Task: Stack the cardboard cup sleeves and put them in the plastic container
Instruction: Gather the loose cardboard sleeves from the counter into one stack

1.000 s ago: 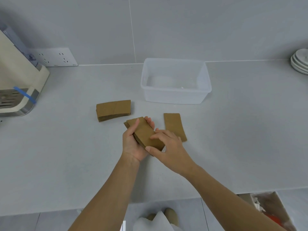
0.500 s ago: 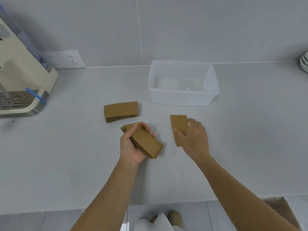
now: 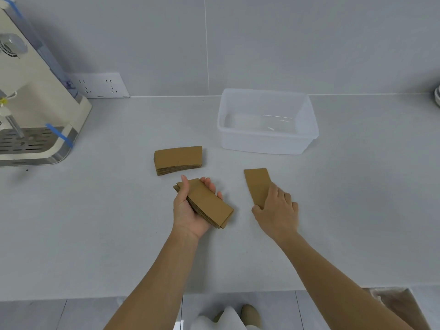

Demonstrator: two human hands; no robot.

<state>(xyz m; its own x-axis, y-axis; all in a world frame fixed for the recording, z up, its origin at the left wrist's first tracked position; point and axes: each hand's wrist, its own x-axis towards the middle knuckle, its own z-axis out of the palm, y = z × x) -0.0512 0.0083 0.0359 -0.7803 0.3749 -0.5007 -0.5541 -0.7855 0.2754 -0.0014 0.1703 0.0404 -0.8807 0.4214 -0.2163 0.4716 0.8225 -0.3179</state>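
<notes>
My left hand grips a small stack of brown cardboard sleeves, held flat just above the counter. A single flat sleeve lies to its right; my right hand rests on its near end, fingers curled over the edge, thumb beside it. Whether the sleeve is pinched or only pressed I cannot tell. Another neat stack of sleeves lies behind my left hand. The clear plastic container stands empty at the back, right of the centre.
A cream drinks machine with a drip tray occupies the left side. A socket plate is on the wall. White plates peek in at the far right. A cardboard box sits on the floor below the counter edge.
My right hand left the stack held in my left hand and moved right onto the single sleeve, then slid back to its near end. The camera view shifted a little.
</notes>
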